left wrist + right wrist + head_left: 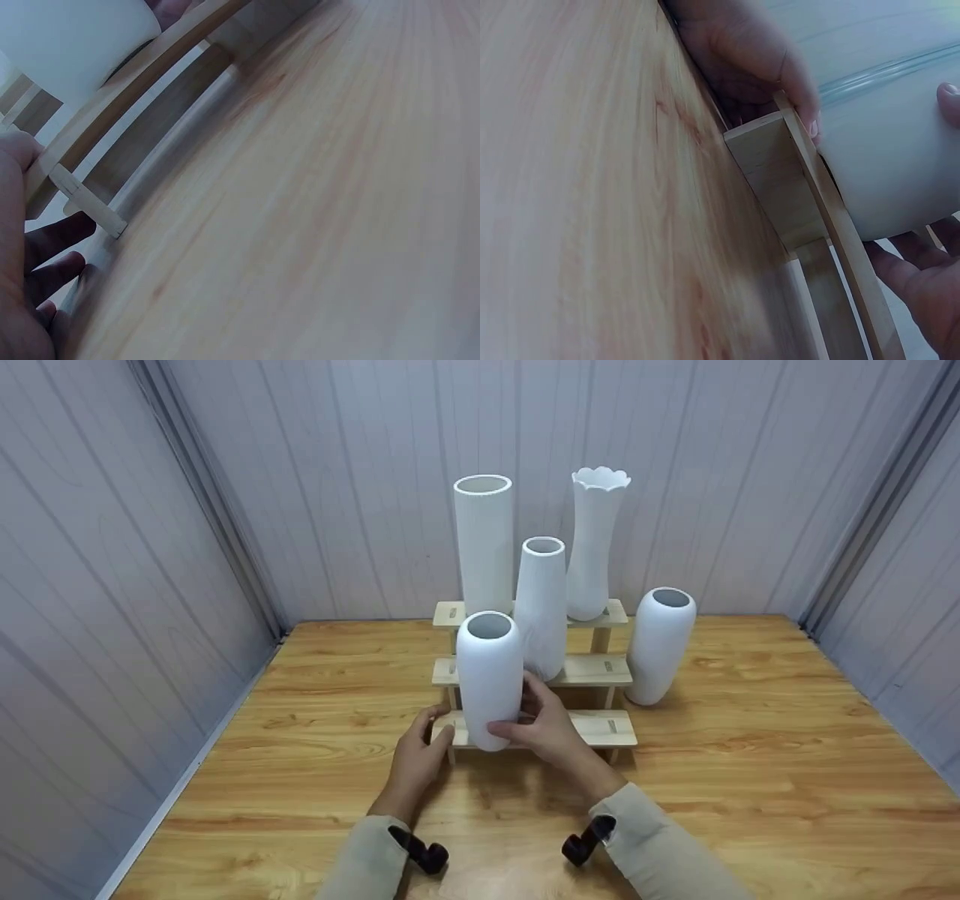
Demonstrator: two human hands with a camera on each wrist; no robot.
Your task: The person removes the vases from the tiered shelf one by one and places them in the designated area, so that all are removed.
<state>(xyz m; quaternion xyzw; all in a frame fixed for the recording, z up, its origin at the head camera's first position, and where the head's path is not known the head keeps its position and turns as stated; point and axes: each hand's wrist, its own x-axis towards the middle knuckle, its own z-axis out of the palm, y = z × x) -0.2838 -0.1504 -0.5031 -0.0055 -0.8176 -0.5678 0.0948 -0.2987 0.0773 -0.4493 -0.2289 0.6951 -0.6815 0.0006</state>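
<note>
My right hand [551, 727] holds a rounded white vase [489, 686], thumb on its front and fingers behind. The vase is upright at the lowest tier of a stepped wooden stand [604, 727], left of its middle. Its base is at the board; whether it bears fully on it I cannot tell. At the left end of that tier, my left hand [416, 757] grips the stand, its thumb by the board's front edge [847, 247]. In the left wrist view its other fingers [56, 277] bend behind the stand's leg [90, 202].
A tapered white vase [541, 607] stands on the middle tier. On the top tier are a straight cylindrical vase [484, 547] and a scalloped-rim vase [592, 547]. Another rounded white vase [660, 649] stands on the wooden table [750, 780], right of the stand. Panelled walls [375, 472] surround the table.
</note>
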